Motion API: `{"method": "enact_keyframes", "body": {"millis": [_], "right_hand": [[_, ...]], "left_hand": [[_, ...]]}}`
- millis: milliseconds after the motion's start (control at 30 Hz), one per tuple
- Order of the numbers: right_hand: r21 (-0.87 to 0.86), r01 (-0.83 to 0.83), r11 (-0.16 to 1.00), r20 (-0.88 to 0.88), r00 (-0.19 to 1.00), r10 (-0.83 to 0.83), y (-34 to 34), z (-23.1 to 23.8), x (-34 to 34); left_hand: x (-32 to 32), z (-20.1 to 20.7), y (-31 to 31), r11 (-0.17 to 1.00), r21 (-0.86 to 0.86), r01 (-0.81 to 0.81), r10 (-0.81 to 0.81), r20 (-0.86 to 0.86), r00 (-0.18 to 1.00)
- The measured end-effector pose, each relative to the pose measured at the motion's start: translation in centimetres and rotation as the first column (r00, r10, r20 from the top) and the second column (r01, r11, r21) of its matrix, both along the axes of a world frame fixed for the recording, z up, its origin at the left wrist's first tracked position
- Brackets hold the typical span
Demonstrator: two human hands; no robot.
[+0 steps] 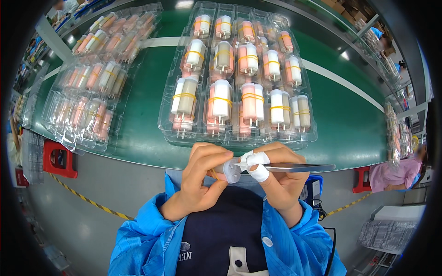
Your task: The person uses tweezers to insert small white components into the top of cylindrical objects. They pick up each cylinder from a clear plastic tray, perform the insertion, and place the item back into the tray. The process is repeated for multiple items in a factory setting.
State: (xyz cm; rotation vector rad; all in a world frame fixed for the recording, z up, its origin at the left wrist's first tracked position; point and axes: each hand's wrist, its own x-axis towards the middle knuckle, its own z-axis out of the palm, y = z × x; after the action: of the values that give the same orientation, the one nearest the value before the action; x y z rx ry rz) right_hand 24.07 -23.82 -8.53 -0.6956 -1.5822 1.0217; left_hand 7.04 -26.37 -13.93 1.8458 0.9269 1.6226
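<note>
My left hand (202,177) is closed around a bundle of small tubes (218,174), pinkish and grey, bound by a yellow rubber band. The bundle's pale, translucent end faces my right hand. White wraps cover two fingertips of my right hand (276,177), which grips slim metal tweezers (294,167). Their back end sticks out to the right, while the tip side points at the bundle's end; whether it touches cannot be told. Just beyond my hands, a stack of clear plastic trays (168,124) holds several banded tube bundles (220,102) in white, pink and grey.
More clear trays (50,115) of bundles lie at the left on the green conveyor belt (142,106). A red stool (61,158) stands at the lower left. A person in pink (391,175) is at the right, near stacked empty trays (382,237). A blue bin (315,184) sits beside my right arm.
</note>
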Motion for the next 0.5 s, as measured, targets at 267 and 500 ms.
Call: {"method": "enact_keyframes", "body": {"millis": [267, 500], "right_hand": [[0.024, -0.01, 1.0, 0.043, 0.999, 0.009, 0.18, 0.12, -0.06], [0.022, -0.08, 0.997, 0.136, 0.988, 0.076, 0.62, 0.98, 0.26]], "left_hand": [[-0.16, 0.19, -0.11, 1.0, -0.002, -0.015, 0.015, -0.025, 1.0], [-0.37, 0.53, 0.09, 0.998, 0.058, -0.027, 0.034, -0.122, 0.992]]}}
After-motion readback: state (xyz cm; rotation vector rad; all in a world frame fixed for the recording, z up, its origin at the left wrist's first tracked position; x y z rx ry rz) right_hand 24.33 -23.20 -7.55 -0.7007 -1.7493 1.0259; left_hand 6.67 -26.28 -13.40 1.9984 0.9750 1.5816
